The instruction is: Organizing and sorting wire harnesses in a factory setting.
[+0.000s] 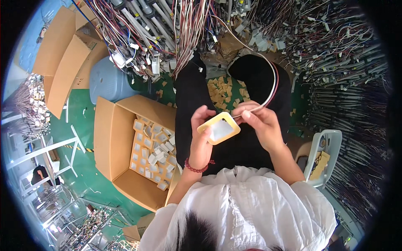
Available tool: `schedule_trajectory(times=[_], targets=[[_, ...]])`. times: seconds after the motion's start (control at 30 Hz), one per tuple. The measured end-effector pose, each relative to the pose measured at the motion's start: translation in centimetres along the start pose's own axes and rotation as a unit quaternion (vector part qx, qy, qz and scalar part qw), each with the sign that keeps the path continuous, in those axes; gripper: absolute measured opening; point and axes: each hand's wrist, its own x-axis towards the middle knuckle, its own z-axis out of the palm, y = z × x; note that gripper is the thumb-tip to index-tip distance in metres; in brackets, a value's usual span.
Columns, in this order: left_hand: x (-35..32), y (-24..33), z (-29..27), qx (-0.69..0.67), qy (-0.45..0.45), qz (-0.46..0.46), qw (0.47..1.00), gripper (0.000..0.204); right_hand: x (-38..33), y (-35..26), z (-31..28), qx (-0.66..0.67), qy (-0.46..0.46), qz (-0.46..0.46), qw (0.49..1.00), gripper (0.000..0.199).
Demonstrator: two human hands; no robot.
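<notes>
In front of my lap, my left hand point(201, 140) grips a small rounded-rectangular white plastic box point(219, 129) with a yellow rim, its hollow side turned up. The thumb lies over its near-left edge. At the box's right end my right hand point(263, 126) is closed, thumb and fingers pinching a thin cable of white and dark red wires point(275, 79). This cable arcs up and away to the wire bundle point(192, 29) at the top. Whether the wire ends enter the box is hidden behind the fingers.
Left of my legs stands an open cardboard box point(109, 142) with many similar white and yellow pieces point(153, 152). Beyond it are a blue stool point(106, 79) and another carton point(58, 58). Yellow scraps point(220, 90) litter the floor. A clear bin point(334, 150) and stacked cables point(347, 100) flank my right.
</notes>
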Motion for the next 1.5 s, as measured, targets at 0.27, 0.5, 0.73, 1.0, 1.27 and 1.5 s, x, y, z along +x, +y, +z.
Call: schedule_trajectory(times=[0.27,0.5,0.73,1.0,1.27,1.5], targets=[[1.6,-1.4,-1.2,0.482,0.045,0.253,0.837,0.023,1.7,4.9,0.4,0.237,0.037,0.196,0.951,0.029],[1.7,-1.1,-0.7,0.614,0.019,0.255,0.747,0.020,1.3,4.7,0.3,0.174,0.026,0.134,0.975,0.033],[3.1,-1.1,-0.8,0.616,0.033,0.223,0.755,0.012,0.7,5.3,0.5,0.020,0.009,0.034,0.999,0.052],[2.1,-2.4,-1.8,0.199,0.046,-0.057,0.977,0.018,4.6,4.5,-2.1,-0.111,0.100,-0.031,0.988,0.069],[1.2,-2.1,-3.9,0.079,-0.037,-0.263,0.961,0.024,4.7,3.5,-3.7,-0.507,0.242,-0.272,0.781,0.041],[1.1,-3.3,-1.3,-0.059,0.030,-0.235,0.970,0.027,0.1,3.8,-0.5,-0.100,0.112,0.094,0.984,0.023]])
